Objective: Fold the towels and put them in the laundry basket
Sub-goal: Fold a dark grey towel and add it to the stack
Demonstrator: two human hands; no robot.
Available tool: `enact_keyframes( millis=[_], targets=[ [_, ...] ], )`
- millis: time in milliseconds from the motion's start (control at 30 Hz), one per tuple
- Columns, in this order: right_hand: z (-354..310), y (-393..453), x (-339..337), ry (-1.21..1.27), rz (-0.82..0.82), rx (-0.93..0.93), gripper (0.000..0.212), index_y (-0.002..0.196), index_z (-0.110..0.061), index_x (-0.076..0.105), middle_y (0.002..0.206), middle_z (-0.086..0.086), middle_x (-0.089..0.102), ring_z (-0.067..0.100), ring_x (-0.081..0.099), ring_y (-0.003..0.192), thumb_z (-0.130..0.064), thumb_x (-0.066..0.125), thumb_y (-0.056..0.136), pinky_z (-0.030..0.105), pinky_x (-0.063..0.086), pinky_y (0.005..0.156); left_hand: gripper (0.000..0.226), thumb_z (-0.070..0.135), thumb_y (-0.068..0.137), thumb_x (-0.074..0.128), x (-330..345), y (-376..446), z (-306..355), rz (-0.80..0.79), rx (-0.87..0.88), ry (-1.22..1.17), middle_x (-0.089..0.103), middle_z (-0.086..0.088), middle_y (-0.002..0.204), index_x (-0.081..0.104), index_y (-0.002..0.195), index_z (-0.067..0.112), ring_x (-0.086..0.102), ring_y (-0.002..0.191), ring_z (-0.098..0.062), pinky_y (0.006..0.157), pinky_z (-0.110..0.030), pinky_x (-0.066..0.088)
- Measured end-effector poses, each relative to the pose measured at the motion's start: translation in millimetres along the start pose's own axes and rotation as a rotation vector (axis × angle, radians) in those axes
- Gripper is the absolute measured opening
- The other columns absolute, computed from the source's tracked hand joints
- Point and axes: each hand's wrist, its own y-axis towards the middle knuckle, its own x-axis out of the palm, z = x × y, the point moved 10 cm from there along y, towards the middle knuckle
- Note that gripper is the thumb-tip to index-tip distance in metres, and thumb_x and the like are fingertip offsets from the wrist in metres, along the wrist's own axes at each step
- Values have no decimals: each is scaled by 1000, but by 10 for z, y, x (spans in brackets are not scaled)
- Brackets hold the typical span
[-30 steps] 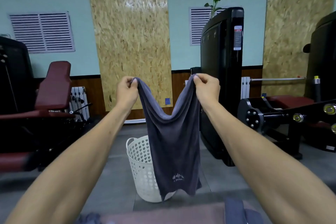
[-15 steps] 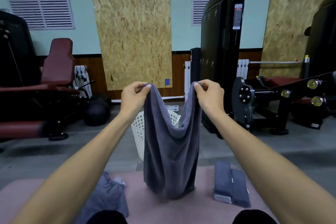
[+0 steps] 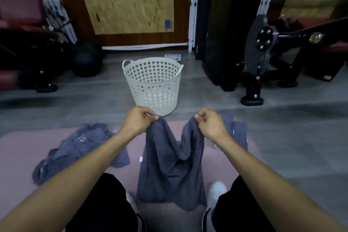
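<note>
**Towel held by two corners over the bench, fold in hand**

At inspection the left hand (image 3: 138,121) and the right hand (image 3: 211,124) were held apart, each pinching an upper corner of one grey towel (image 3: 169,165). The cloth sagged in a deep dip between the two grips, and its lower end appeared to rest on the pink bench (image 3: 20,149) near the front edge, between the person's knees.

Judgement on the step: the towel was being laid down for folding. To do it well, the corners should be kept level and drawn apart until the top edge runs taut, so the sag goes out before the cloth is laid flat. The layers should be matched edge to edge; the lower hem looked uneven on its right side and would want squaring. Both pinches should hold until the cloth lies fully on the bench.

Position of the task's things: the held towel hung directly below and between the hands. A crumpled heap of unfolded towels (image 3: 79,147) lay towards the bench's left side, just beside the left forearm. A folded towel (image 3: 239,132) lay near the far right corner, partly hidden behind the right hand. The laundry basket (image 3: 152,84) stood on the floor beyond the bench's far edge, apart from both hands; no towel showed inside it.
</note>
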Motion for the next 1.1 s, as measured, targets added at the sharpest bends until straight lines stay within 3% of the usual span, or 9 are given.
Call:
enact_keyframes(
  millis=[167, 367, 433, 533, 667, 733, 867, 967, 1100],
  targets=[
    [500, 250, 618, -127, -230, 104, 19, 78, -12, 55, 86, 13, 66, 31, 60, 84, -23, 57, 93, 28, 43, 69, 18, 11, 82, 75, 441, 240, -694, -161, -130, 97, 64, -9, 64, 67, 67, 17, 59, 54, -27, 57, -45, 60],
    [917, 677, 1378, -308, -557, 180, 15, 89, -8, 68, 96, 10, 66, 30, 66, 91, -14, 54, 91, 33, 55, 80, 21, 11, 83, 75, 791, 703, -1466, -354, -242, 229, 64, -7, 60, 67, 64, 19, 63, 56, -28, 62, -40, 60],
    [1093, 832, 1684, -368, -660, 201, 21, 96, -3, 71, 103, 12, 70, 29, 67, 92, -15, 55, 91, 29, 55, 78, 19, 10, 83, 73, 926, 873, -1753, -383, -290, 234, 64, -10, 63, 67, 66, 16, 64, 56, -29, 57, -35, 59],
    [1330, 1088, 2175, -380, -776, 236, 20, 89, 0, 71, 96, 16, 71, 29, 68, 83, -12, 55, 92, 30, 57, 67, 14, 6, 82, 72, 1175, 1123, -2219, -424, -351, 248, 62, -9, 64, 68, 70, 12, 59, 55, -24, 49, -25, 50],
    [1588, 1412, 2859, -391, -891, 277, 20, 95, -3, 70, 96, 15, 70, 28, 70, 78, -10, 52, 89, 38, 61, 69, 15, 6, 81, 73, 1450, 1420, -2916, -440, -452, 209, 63, -9, 61, 70, 68, 13, 57, 57, -23, 58, -32, 54],
    [1674, 1563, 3210, -431, -919, 218, 22, 98, -5, 70, 100, 12, 70, 27, 69, 86, -10, 51, 91, 35, 60, 72, 17, 3, 81, 73, 1574, 1574, -3255, -423, -486, 160, 67, -15, 69, 72, 68, 14, 60, 62, -25, 67, -39, 56],
    [1945, 1744, 3861, -371, -868, 162, 22, 96, -2, 66, 100, 11, 69, 27, 63, 93, -10, 46, 93, 34, 54, 79, 17, -7, 83, 64, 1830, 1904, -3787, -349, -446, 182, 71, -8, 75, 76, 82, 6, 62, 68, -18, 75, -31, 53],
    [2232, 1842, 4165, -312, -733, 152, 17, 88, -7, 59, 92, 8, 66, 25, 61, 85, -11, 44, 94, 33, 50, 69, 19, -5, 81, 65, 1958, 2057, -4158, -231, -438, 205, 71, -7, 77, 71, 79, 13, 65, 69, -21, 66, -26, 56],
    [2461, 1851, 4379, -214, -576, 125, 20, 88, -10, 58, 85, 7, 64, 24, 58, 79, -16, 42, 97, 42, 51, 67, 14, 5, 80, 73, 2007, 2100, -4409, -62, -390, 195, 61, 12, 64, 64, 75, 14, 55, 52, 9, 53, -4, 43]
  ],
)
